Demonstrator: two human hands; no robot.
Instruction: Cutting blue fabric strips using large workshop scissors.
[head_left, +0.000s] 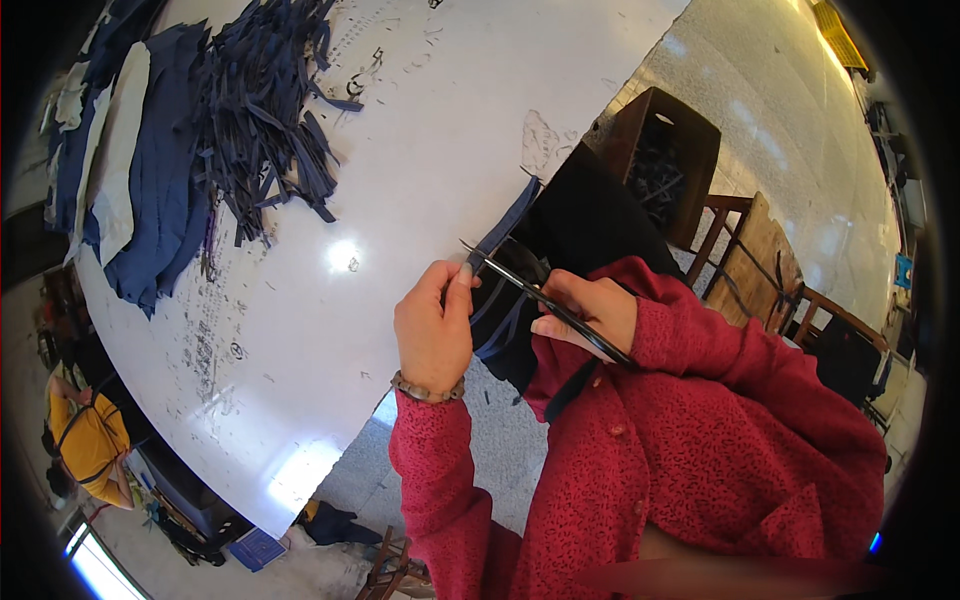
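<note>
The white table (420, 130) has a glossy top scrawled with dark marks (205, 340). Toward its far left lies a tangled heap of narrow dark-blue strips (265, 100); beside it rest larger blue cloth pieces (175, 150), layered with a pale piece (120, 160).

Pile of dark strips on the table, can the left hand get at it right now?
Probably, with a stretch: nothing seems to block the left hand from the pile across the table, but that hand is holding a strip.
</note>
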